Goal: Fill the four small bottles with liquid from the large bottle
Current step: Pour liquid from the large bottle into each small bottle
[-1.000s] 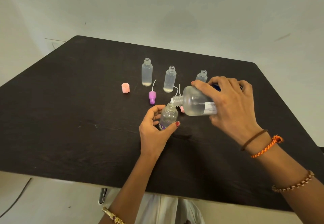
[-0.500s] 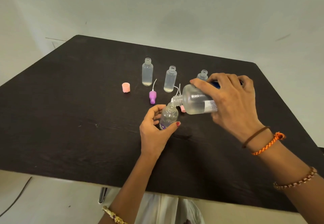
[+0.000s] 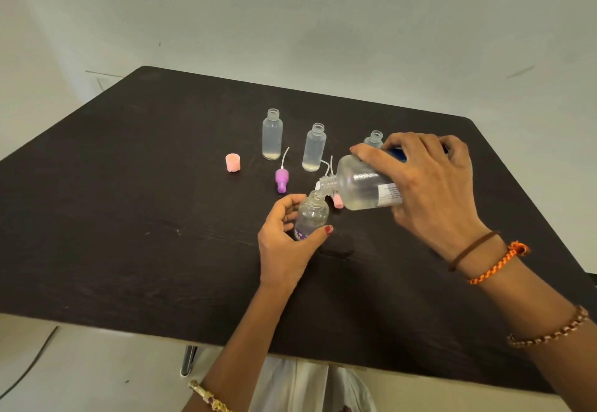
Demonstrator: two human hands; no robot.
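Small bottle [image 3: 311, 214] in left hand [image 3: 287, 243]

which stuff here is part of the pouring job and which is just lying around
In use: large bottle tipped in right hand; small bottle gripped by left hand; three open small bottles.
Lying about: pink cap, purple spray top, table.
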